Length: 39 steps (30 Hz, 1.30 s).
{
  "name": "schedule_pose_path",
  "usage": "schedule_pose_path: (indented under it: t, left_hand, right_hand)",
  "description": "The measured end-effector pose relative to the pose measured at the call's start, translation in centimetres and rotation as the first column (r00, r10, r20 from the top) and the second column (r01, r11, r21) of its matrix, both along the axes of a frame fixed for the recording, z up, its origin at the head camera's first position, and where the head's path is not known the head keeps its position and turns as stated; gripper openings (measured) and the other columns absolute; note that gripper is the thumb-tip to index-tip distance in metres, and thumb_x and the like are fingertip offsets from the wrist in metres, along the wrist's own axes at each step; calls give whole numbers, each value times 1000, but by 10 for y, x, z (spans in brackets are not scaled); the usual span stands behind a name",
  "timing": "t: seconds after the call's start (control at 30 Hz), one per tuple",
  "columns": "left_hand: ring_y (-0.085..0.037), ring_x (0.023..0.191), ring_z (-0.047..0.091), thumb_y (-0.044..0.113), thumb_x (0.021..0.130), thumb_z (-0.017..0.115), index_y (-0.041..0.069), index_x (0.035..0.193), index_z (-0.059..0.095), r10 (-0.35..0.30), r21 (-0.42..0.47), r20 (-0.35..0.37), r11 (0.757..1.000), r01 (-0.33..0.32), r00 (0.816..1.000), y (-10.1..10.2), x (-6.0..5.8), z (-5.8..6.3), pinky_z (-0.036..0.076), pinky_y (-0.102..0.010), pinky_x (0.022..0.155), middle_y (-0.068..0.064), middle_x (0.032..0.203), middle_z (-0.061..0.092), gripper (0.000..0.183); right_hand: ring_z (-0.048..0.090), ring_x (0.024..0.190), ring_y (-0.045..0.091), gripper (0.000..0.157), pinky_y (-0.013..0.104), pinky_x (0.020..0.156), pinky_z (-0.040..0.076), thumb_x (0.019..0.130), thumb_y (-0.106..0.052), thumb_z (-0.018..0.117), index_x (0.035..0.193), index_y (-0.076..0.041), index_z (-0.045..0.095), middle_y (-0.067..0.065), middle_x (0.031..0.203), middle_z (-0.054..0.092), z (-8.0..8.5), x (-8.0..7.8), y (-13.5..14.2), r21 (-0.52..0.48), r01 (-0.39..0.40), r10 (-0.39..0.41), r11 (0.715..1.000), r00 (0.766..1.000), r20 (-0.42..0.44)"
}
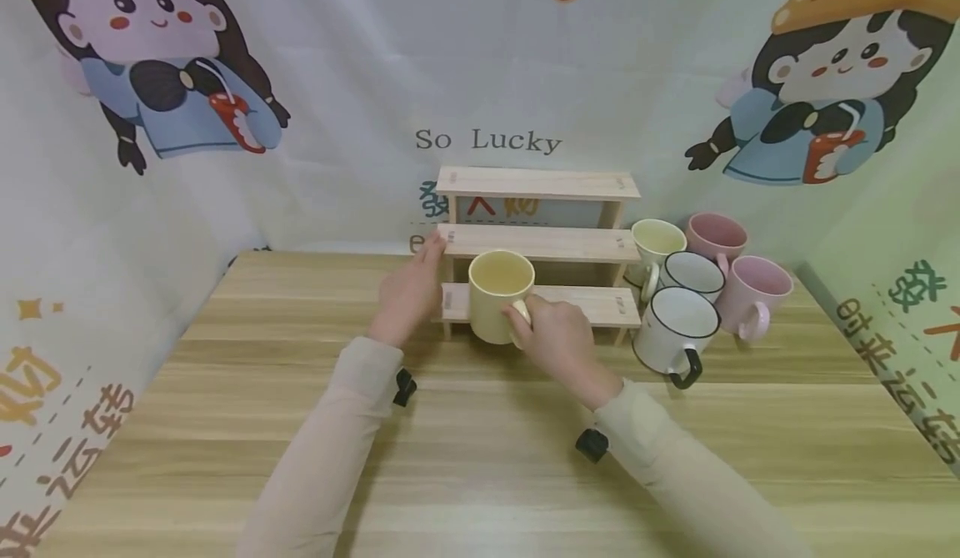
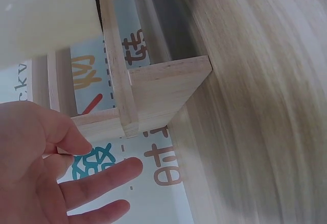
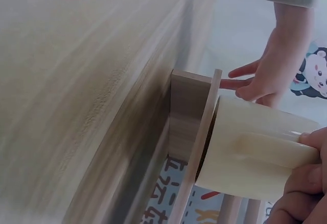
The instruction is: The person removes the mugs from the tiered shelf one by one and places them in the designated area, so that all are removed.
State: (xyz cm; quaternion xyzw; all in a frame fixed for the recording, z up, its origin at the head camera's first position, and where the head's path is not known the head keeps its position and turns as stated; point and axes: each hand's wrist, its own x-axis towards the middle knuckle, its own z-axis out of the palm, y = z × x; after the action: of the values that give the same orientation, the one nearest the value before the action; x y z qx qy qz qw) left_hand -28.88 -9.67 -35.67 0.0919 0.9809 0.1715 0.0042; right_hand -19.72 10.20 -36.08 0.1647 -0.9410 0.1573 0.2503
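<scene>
A pale yellow mug (image 1: 495, 308) stands upright at the lowest board of a three-tier wooden shelf (image 1: 540, 243). My right hand (image 1: 558, 337) grips its handle, fingers and thumb wrapped around it, as the right wrist view shows close up. The mug's base is right at the board (image 3: 196, 152); whether its full weight rests there I cannot tell. At the shelf's left end, my left hand (image 1: 408, 295) holds the middle board's end between thumb and index finger. In the left wrist view, two other fingers (image 2: 104, 183) of that hand stretch out free.
Right of the shelf several mugs stand close together: a light yellow one (image 1: 658, 241), a dark pink one (image 1: 717, 234), a light pink one (image 1: 756, 295) and two white ones with black rims, the nearer white mug (image 1: 678, 337) in front. A printed cloth (image 1: 337, 108) hangs behind the wooden table (image 1: 480, 475).
</scene>
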Motion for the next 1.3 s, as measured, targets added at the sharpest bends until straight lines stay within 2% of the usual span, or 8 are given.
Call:
schedule_pose_path:
  t: [0.23, 0.6, 0.8, 0.87, 0.97, 1.07, 1.1, 1.3]
  left_hand:
    - [-16, 55, 44, -7, 83, 45, 19, 153, 20, 0, 0, 22, 1000, 0, 1000, 1, -1, 2, 41, -24, 46, 5, 162, 11, 79]
    - [-15, 53, 44, -8, 84, 43, 18, 154, 18, -12, 7, 35, 1000, 12, 999, 3, 1, 2, 40, -23, 46, 4, 162, 9, 78]
    - [-17, 53, 44, -7, 86, 40, 18, 153, 18, -5, 8, 31, 1000, 5, 999, 3, 1, 4, 39, -24, 45, 3, 162, 10, 76]
    - [-17, 54, 44, -7, 86, 40, 17, 153, 19, -5, 4, 28, 1000, 5, 1000, 2, 1, 5, 39, -25, 45, 3, 162, 11, 75]
    - [-19, 55, 45, -7, 86, 40, 17, 153, 19, -6, 5, 24, 1000, 6, 1000, 1, 1, 4, 40, -25, 45, 2, 162, 11, 74]
    - [-20, 58, 47, -7, 86, 41, 17, 153, 20, -4, 11, 18, 1000, 4, 1000, 1, 1, 3, 42, -26, 47, 2, 162, 12, 75]
    - [-20, 58, 48, -7, 86, 41, 18, 153, 20, -3, 13, 17, 1000, 3, 1000, 1, 1, 3, 42, -27, 47, 2, 161, 12, 75]
    - [-21, 58, 48, -6, 86, 41, 19, 153, 19, -5, 9, 10, 1000, 5, 1000, 1, 1, 1, 43, -27, 47, 3, 161, 12, 75]
  right_hand:
    - [39, 44, 16, 36, 28, 41, 32, 87, -26, 68, 61, -9, 50, 0, 48, 44, 2, 18, 16, -106, -26, 25, 994, 1000, -8]
    - [36, 45, 11, 38, 22, 43, 28, 81, -21, 74, 58, -10, 45, -3, 48, 37, 7, 49, 48, -165, 0, -8, 986, 999, -48]
    - [34, 45, 9, 34, 21, 42, 27, 79, -14, 75, 59, -10, 48, -4, 48, 38, 12, 68, 67, -221, 17, -36, 975, 996, -82]
    - [34, 45, 8, 35, 21, 42, 27, 83, -20, 72, 59, -10, 48, -4, 48, 38, 13, 73, 74, -221, 10, -38, 975, 992, -121]
    - [32, 45, 7, 46, 21, 41, 26, 92, -40, 57, 58, -11, 48, -5, 47, 37, 14, 79, 86, -208, -2, -39, 978, 980, -195]
    - [30, 45, 6, 59, 21, 40, 24, 94, -57, 38, 57, -11, 46, -5, 47, 34, 14, 87, 98, -196, 3, -54, 981, 965, -257]
    - [30, 45, 5, 61, 20, 40, 24, 94, -59, 36, 57, -12, 46, -6, 47, 34, 14, 90, 102, -199, 10, -64, 980, 962, -266]
    - [25, 49, -6, 55, 17, 39, 21, 93, -54, 46, 58, -12, 49, -10, 49, 33, 10, 112, 132, -305, 53, -124, 951, 968, -220]
